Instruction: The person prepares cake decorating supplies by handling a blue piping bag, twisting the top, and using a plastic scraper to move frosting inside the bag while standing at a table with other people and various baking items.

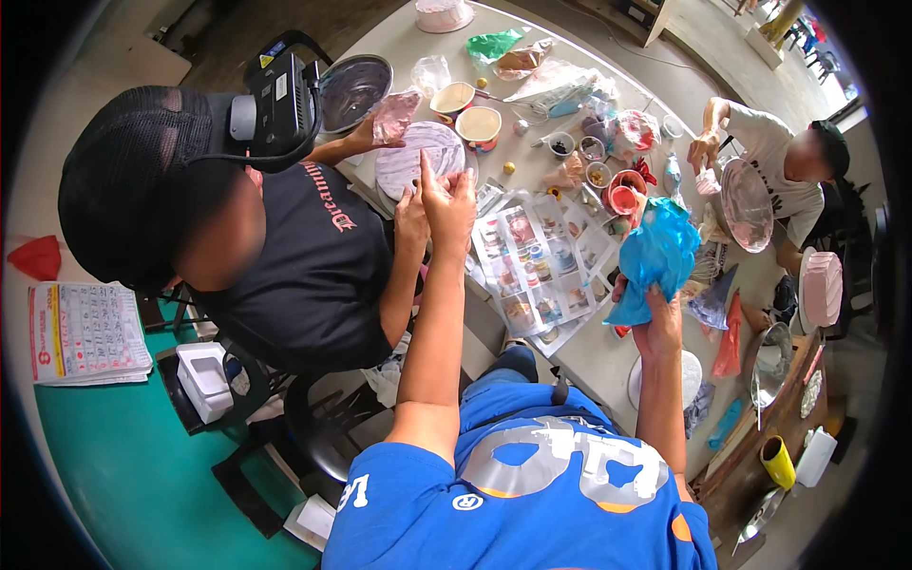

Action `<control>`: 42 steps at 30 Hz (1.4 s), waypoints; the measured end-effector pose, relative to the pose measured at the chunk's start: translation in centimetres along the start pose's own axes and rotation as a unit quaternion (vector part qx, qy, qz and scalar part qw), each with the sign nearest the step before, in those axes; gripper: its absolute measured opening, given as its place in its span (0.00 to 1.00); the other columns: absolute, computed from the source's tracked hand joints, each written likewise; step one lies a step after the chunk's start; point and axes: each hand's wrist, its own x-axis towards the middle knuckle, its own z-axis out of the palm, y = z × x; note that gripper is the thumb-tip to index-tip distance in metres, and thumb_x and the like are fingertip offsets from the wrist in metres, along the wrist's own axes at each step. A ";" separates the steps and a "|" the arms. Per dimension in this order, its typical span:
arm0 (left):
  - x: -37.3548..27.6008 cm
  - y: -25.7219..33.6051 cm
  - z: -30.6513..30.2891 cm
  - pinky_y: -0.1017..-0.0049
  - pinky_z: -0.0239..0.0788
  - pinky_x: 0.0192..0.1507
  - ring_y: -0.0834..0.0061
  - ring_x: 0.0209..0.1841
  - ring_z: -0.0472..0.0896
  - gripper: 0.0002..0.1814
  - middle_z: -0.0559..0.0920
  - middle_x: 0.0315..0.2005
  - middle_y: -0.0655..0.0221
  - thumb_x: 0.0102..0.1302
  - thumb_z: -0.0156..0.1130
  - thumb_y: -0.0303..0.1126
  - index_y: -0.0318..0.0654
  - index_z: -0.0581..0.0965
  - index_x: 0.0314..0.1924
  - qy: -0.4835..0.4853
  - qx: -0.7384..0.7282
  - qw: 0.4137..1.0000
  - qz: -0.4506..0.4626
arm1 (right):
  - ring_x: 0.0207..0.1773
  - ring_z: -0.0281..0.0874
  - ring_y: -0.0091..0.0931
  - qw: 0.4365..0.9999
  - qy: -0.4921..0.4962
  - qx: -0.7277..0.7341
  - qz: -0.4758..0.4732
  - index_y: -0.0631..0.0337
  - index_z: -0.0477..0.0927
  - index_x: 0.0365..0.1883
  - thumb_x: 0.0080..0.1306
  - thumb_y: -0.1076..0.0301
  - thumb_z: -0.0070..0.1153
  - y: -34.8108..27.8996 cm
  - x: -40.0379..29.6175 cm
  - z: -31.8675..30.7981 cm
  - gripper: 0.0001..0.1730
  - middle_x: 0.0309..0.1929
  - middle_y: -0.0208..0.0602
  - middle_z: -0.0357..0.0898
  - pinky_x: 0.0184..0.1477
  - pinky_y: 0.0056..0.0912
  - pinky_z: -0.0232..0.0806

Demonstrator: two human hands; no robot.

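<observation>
In my right hand [657, 313] is a blue plastic piping bag [659, 246], bunched and full-looking, held upright above the table's near edge. My left hand [450, 206] reaches out with its index finger extended and the other fingers bent; I see nothing in it. Just past it lies a round board [410, 160] smeared with whitish-purple cream. A co-worker's hand [411, 217] is right beside my left hand, and whether they touch cannot be told. That co-worker's other hand [363, 135] holds a clear bag of pink cream [396, 116] over the board.
Printed sheets of cake pictures [531, 256] lie between my hands. Paper tubs [479, 128], small cups [561, 144] and piping bags [552, 78] crowd the table [399, 53]. At right, another person holds a bowl [746, 203] near a pink cake [823, 285]. A chair [320, 427] stands at left.
</observation>
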 end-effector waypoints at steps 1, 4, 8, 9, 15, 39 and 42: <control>0.0 -0.1 0.0 0.85 0.66 0.25 0.85 0.23 0.72 0.43 0.77 0.26 0.71 0.62 0.60 0.21 0.37 0.47 0.72 -0.001 -0.001 1.000 0.005 | 0.42 0.76 0.33 1.000 -0.001 -0.001 0.002 0.65 0.65 0.58 0.63 0.57 0.60 -0.2 -0.2 -0.3 0.31 0.43 0.44 0.75 0.43 0.37 0.71; -0.3 -0.3 0.0 0.84 0.65 0.24 0.86 0.23 0.72 0.43 0.78 0.28 0.69 0.62 0.60 0.21 0.37 0.48 0.72 -0.008 -0.005 1.000 0.009 | 0.43 0.76 0.33 1.000 0.016 0.004 0.003 0.66 0.65 0.58 0.64 0.57 0.60 -0.5 -0.4 -0.5 0.31 0.43 0.45 0.75 0.43 0.37 0.71; -4.4 -3.9 0.2 0.85 0.64 0.25 0.88 0.21 0.70 0.39 0.78 0.25 0.72 0.62 0.61 0.21 0.34 0.54 0.70 -0.095 0.036 0.994 -0.034 | 0.42 0.77 0.32 0.999 -0.001 0.039 0.005 0.64 0.71 0.53 0.68 0.68 0.52 -0.7 -0.8 -1.2 0.17 0.41 0.44 0.77 0.44 0.37 0.71; -5.8 -5.5 0.1 0.85 0.63 0.25 0.89 0.21 0.70 0.38 0.78 0.24 0.73 0.62 0.61 0.22 0.34 0.56 0.70 -0.167 0.079 0.981 -0.063 | 0.42 0.77 0.32 0.999 0.005 0.038 0.009 0.64 0.71 0.53 0.68 0.68 0.52 -0.8 -1.0 -1.5 0.17 0.41 0.44 0.77 0.44 0.37 0.71; -9.2 -16.1 -0.6 0.74 0.73 0.34 0.74 0.27 0.81 0.43 0.83 0.24 0.62 0.52 0.65 0.34 0.28 0.60 0.67 -0.253 0.266 0.912 -0.183 | 0.42 0.76 0.33 0.999 0.027 -0.006 0.019 0.66 0.66 0.57 0.64 0.57 0.60 -0.4 -1.6 -1.7 0.30 0.43 0.45 0.75 0.44 0.36 0.70; -25.6 1.8 24.2 0.76 0.67 0.52 0.75 0.51 0.76 0.27 0.77 0.51 0.63 0.65 0.59 0.28 0.33 0.66 0.63 -0.647 -0.095 0.723 -0.223 | 0.37 0.78 0.20 0.929 0.332 -0.059 -0.152 0.65 0.78 0.42 0.65 0.65 0.58 -11.1 -20.3 -14.6 0.13 0.35 0.34 0.81 0.41 0.26 0.71; -29.2 0.2 25.3 0.80 0.68 0.49 0.79 0.47 0.77 0.20 0.80 0.46 0.66 0.66 0.57 0.24 0.33 0.71 0.59 -0.651 -0.047 0.728 -0.211 | 0.37 0.78 0.22 0.890 0.411 0.003 -0.201 0.66 0.77 0.45 0.65 0.65 0.58 -12.0 -26.8 -17.5 0.15 0.35 0.37 0.80 0.41 0.26 0.71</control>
